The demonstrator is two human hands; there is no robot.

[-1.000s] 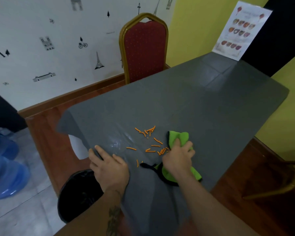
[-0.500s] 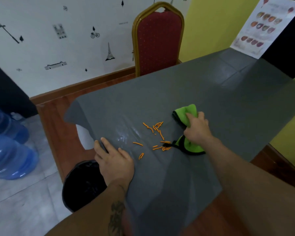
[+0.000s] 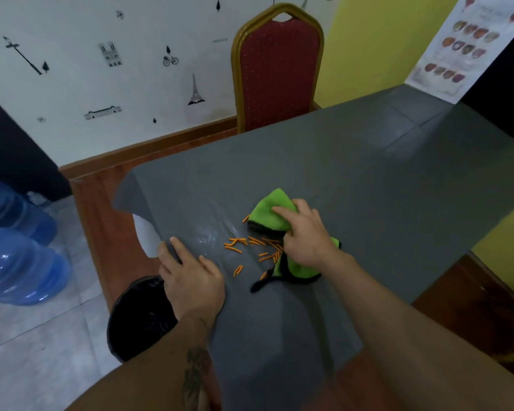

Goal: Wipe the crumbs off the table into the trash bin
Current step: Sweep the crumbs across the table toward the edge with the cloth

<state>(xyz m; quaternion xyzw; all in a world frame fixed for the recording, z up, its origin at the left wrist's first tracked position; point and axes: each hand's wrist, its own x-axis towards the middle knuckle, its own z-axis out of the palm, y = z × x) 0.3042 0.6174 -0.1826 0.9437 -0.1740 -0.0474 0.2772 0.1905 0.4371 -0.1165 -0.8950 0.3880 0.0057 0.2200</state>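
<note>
A grey sheet (image 3: pixel 353 179) covers the wooden worktop (image 3: pixel 101 209). Orange crumbs (image 3: pixel 255 247) lie scattered near its left edge, just left of the green cloth (image 3: pixel 272 213), which the right hand (image 3: pixel 304 235) grips. The left hand (image 3: pixel 192 277) rests flat, released. Below that edge stands the black trash bin (image 3: pixel 140 318) on grey floor tiles (image 3: pixel 42 336); a red chair (image 3: pixel 279 69) stands beyond the worktop.

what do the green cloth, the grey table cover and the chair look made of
Green cloth: soft, fuzzy fabric with dark edging, likely microfibre; it bunches under the right hand. Grey table cover: thin smooth sheet, probably plastic; creased, with glare patches. Chair: red dotted upholstery in a gold-coloured frame, likely painted metal.
</note>
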